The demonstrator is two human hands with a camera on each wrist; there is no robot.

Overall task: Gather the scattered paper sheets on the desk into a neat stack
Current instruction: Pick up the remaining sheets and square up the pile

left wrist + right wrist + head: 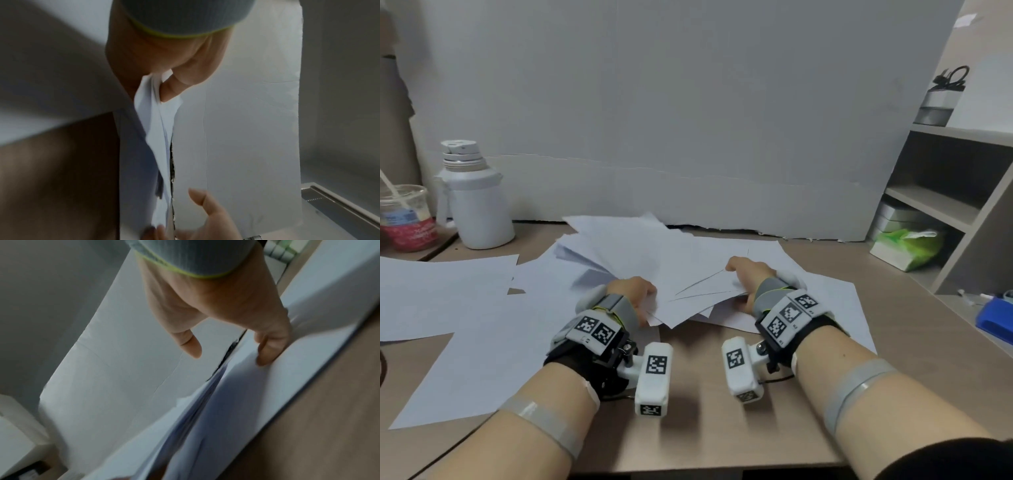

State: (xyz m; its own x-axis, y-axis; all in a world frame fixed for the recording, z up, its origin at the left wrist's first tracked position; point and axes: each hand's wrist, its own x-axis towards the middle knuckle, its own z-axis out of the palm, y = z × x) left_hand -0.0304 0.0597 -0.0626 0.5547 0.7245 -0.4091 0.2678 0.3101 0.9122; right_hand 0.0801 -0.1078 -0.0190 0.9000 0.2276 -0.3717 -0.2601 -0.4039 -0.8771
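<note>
A loose pile of white paper sheets point(688, 267) lies fanned in the middle of the brown desk point(698, 411). My left hand point(635, 291) pinches the pile's near-left corner; in the left wrist view, the thumb point(172, 91) and fingers clamp a bundle of sheets point(148, 113). At the pile's right edge is my right hand point(744, 277), its fingers point(267, 352) laid against the paper point(257, 394) and its thumb point(191, 344) lifted off. More single sheets point(445, 291) lie spread to the left, and another sheet point(839, 305) lies under my right wrist.
A white bottle point(472, 202) and a plastic cup point(404, 219) stand at the back left. A white board point(688, 120) closes the desk's rear. On the right is a shelf unit point(955, 192) with a green tissue pack point(907, 248) beside it, and a blue object point(996, 318).
</note>
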